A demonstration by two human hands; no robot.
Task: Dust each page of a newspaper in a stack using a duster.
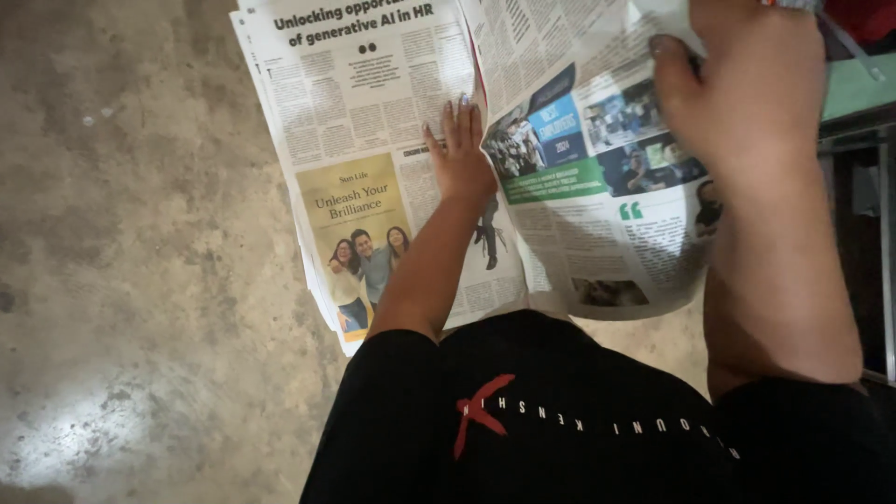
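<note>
- Head view: a person in a black T-shirt [560, 420] is looking down at an opened newspaper [373, 112] lying on a mottled concrete floor [121, 233].
- The left hand [459, 154] is resting flat on the paper near the centre fold, fingers straight and lying close together, pressing the left-hand pages down.
- The right hand [747, 84] is gripping the upper part of the right-hand page [597, 187], thumb visible on the near face and the other fingers hidden behind the sheet, so how they are curling cannot be told.
- That right-hand page is standing off the floor, curving up and bowing toward the fold, its lower edge hanging near the person's lap.
- The left-hand stack is lying flat, several sheet edges showing fanned along its outer border.
- Judging by this, the page turn appears to be about midway: the sheet is lifted and pinched, but not yet laid over or pressed flat.
- At the far right a dark metal frame [882, 233] and a green surface [859, 84] are showing.
</note>
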